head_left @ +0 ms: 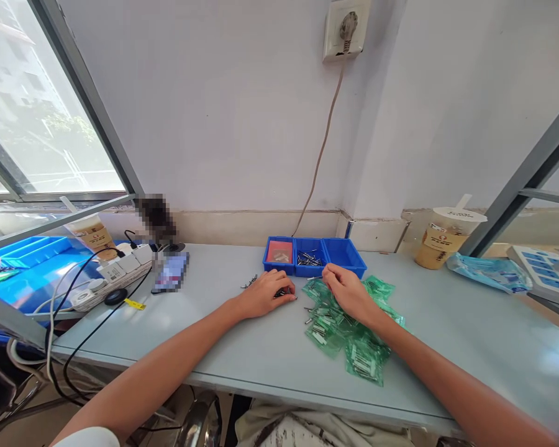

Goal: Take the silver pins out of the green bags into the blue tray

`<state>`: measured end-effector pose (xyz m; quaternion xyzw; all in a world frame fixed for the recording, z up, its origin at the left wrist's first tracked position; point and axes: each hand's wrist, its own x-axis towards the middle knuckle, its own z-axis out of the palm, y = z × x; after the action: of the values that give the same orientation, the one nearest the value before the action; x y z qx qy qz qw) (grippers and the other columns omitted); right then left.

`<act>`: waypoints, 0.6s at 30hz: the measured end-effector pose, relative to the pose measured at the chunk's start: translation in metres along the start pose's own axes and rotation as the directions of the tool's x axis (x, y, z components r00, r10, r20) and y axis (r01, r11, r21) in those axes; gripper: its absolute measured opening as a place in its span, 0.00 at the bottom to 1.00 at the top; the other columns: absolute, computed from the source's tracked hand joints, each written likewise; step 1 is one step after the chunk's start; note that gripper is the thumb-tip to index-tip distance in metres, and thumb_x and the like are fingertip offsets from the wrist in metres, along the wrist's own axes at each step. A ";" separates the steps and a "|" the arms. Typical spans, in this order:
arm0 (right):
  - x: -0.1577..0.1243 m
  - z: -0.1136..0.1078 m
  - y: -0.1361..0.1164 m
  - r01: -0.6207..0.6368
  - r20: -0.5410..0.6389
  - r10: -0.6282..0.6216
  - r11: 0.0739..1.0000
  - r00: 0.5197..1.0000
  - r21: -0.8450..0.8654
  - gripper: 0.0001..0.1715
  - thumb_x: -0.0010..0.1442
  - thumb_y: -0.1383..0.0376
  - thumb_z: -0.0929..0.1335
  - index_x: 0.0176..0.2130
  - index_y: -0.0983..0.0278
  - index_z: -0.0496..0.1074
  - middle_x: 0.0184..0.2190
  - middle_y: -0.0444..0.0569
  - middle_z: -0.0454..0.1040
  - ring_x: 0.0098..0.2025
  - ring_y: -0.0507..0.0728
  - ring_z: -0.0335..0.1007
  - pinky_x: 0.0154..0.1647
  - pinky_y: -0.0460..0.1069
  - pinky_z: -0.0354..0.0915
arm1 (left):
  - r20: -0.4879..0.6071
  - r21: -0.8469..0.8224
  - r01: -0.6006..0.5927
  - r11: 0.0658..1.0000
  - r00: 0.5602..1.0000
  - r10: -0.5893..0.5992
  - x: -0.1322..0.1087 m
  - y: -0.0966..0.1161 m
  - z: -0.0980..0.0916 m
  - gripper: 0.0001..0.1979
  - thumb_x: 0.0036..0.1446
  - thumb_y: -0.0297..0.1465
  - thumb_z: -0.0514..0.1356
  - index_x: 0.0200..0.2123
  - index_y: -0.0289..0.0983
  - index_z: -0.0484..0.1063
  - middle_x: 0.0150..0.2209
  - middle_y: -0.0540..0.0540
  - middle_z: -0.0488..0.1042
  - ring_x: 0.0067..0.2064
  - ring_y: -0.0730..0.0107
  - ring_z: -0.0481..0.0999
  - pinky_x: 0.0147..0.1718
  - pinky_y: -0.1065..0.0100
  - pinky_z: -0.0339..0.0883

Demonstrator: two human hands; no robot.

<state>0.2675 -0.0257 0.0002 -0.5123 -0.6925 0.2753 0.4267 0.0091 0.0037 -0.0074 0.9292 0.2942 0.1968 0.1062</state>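
Note:
My left hand (266, 294) rests on the table in front of the blue trays, its fingers curled round several small dark metal screws (280, 292). A few more loose screws (249, 282) lie beside it on the left. My right hand (347, 290) is closed in a pinch above the green plastic bags (325, 335); what its fingertips hold, if anything, is too small to make out. Small metal pins show inside the bags, and several loose ones lie at their left edge. The blue three-part tray (345, 253) has a reddish insert in its left compartment and metal pieces in the middle one.
A phone (171, 273) and a power strip (107, 279) with cables are at the left. One drink cup (90, 234) stands behind the strip, another cup (445, 239) at the right near a blue packet (489, 272). A metal frame (535, 167) rises at the right.

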 end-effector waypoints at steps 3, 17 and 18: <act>0.002 -0.004 0.002 -0.061 -0.013 0.064 0.989 0.998 0.137 0.26 0.68 0.47 0.62 0.25 0.60 0.62 0.21 0.41 0.60 0.23 0.52 0.53 0.22 0.48 0.51 | 0.002 0.059 -0.015 0.998 1.000 0.015 -0.003 -0.001 -0.003 0.18 0.71 0.49 0.56 0.47 0.42 0.75 0.44 0.46 0.73 0.45 0.61 0.70 0.46 0.61 0.62; -0.002 -0.009 -0.009 -0.156 0.002 0.177 0.859 0.984 0.488 0.17 0.53 0.54 0.77 0.29 0.60 0.70 0.32 0.46 0.76 0.27 0.53 0.65 0.24 0.48 0.60 | -0.012 0.163 -0.014 0.987 1.000 0.016 -0.006 -0.009 -0.008 0.21 0.70 0.52 0.56 0.45 0.40 0.72 0.44 0.44 0.72 0.45 0.60 0.71 0.48 0.60 0.62; -0.002 -0.009 -0.009 -0.140 -0.004 0.164 0.857 0.986 0.496 0.18 0.52 0.54 0.77 0.28 0.61 0.69 0.35 0.48 0.77 0.31 0.54 0.68 0.26 0.48 0.62 | -0.011 0.136 -0.004 0.991 1.000 0.006 -0.005 -0.010 -0.007 0.20 0.70 0.51 0.56 0.45 0.40 0.72 0.44 0.45 0.72 0.45 0.60 0.71 0.47 0.60 0.62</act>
<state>0.2714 -0.0308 0.0110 -0.4455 -0.5464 0.4639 0.5364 -0.0029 0.0090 -0.0059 0.9338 0.3053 0.1820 0.0402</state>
